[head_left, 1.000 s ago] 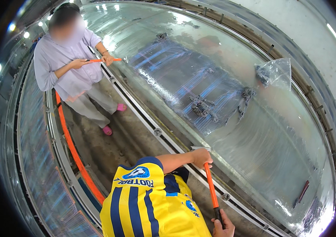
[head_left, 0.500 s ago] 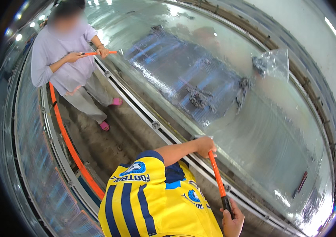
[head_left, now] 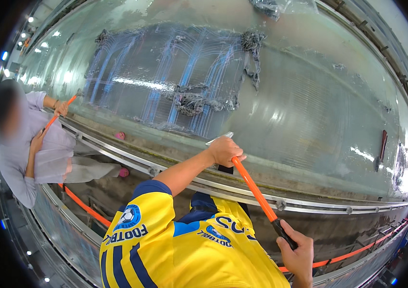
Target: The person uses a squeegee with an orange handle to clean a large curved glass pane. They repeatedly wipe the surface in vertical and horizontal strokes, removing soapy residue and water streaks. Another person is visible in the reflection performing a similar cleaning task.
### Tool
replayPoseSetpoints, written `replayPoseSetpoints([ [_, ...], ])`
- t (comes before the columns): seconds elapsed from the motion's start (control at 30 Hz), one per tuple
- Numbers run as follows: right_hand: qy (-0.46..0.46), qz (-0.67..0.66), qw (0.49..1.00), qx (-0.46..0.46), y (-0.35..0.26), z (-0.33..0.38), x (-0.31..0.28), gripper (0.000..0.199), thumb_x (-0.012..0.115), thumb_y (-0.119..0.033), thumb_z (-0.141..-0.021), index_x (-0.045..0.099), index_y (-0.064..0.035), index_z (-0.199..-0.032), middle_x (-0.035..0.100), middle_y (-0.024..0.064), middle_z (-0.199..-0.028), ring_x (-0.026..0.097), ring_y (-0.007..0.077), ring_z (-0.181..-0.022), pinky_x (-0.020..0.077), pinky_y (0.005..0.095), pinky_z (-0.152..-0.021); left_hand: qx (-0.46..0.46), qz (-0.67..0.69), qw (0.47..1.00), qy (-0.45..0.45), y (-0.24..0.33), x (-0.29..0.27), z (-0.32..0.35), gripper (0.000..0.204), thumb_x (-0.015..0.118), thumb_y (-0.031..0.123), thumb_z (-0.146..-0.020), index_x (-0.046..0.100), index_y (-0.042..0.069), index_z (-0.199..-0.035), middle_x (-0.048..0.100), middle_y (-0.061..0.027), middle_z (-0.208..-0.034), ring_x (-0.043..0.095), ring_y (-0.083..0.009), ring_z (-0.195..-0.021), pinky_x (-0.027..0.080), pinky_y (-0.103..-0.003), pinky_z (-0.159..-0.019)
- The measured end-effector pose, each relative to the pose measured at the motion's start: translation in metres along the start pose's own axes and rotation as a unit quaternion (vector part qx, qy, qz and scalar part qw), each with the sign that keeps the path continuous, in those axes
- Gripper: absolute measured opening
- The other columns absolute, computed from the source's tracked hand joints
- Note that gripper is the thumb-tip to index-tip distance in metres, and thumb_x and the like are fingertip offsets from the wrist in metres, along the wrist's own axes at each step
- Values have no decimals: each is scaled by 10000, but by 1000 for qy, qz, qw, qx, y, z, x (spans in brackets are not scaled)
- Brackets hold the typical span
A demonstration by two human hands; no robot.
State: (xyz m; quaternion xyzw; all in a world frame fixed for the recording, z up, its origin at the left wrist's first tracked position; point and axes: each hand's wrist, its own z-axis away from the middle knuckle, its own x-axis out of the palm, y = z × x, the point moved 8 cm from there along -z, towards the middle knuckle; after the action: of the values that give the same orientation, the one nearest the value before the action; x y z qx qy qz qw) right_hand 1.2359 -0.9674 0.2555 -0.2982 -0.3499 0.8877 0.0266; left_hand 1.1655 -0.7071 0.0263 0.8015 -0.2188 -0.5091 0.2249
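Both my hands are on a long-handled scraper with an orange shaft, a black grip and a pale metal blade. My left hand is wrapped round the shaft close to the blade and hides part of it. Lower right, my right hand closes on the black grip at the other end. The blade is over the near edge of a long, wet, glossy table; whether it touches is unclear. Beyond it lies a grey, blue-streaked film-like patch, with a crumpled dark clump on it.
At the left, another person holds a similar orange-handled tool. A metal rail runs along the table's near side. More crumpled dark material and clear plastic lie farther back. A dark red strip rests at the right.
The view has turned to the right, so the table now runs more across the picture and the other person appears farther left. Both my hands keep their hold on the scraper.
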Motion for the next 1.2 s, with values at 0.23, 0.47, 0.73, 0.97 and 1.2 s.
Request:
replayPoseSetpoints([
  [0.23, 34, 18, 998, 40, -64, -72, -41, 421, 681, -43, -887, 652, 4, -1304, 662, 7, -886, 487, 64, -709, 426, 221, -636, 61, 64, 994, 64, -67, -6, -95, 439, 722, 240, -832, 426, 128, -527, 480, -46, -487, 521, -277, -449, 370, -406, -445],
  [0.47, 0, 70, 997, 25, -129, -177, -102, 409, 671, -56, -921, 631, 27, -1320, 677, 37, -880, 538, 79, -770, 455, 235, -710, 48, 32, 995, 85, -141, -23, -192, 449, 725, 247, -832, 406, 140, -534, 448, -46, -469, 508, -265, -423, 363, -399, -413],
  [0.73, 102, -29, 992, -67, -174, -313, -165, 436, 657, -98, -839, 545, 87, -1218, 676, 195, -891, 514, 82, -503, 414, 201, -462, 3, 32, 992, 118, -277, -68, -305, 450, 710, 299, -860, 429, 113, -562, 465, -92, -505, 488, -355, -471, 363, -434, -441],
  [0.97, 24, 95, 983, -153, -228, -330, -135, 523, 682, -82, -870, 576, -45, -1380, 708, 109, -824, 563, 98, -578, 439, 273, -485, 4, -45, 975, 217, -292, -108, -298, 381, 711, 203, -843, 472, 98, -566, 509, -109, -537, 534, -332, -505, 403, -409, -484],
  [1.2, 37, 100, 942, -319, -175, -145, -109, 493, 692, -35, -827, 617, -40, -1314, 683, 162, -923, 652, 338, -771, 556, 386, -707, -37, -155, 932, 326, -142, -136, -188, 442, 719, 125, -823, 389, 113, -529, 443, -79, -498, 487, -276, -459, 343, -377, -461],
])
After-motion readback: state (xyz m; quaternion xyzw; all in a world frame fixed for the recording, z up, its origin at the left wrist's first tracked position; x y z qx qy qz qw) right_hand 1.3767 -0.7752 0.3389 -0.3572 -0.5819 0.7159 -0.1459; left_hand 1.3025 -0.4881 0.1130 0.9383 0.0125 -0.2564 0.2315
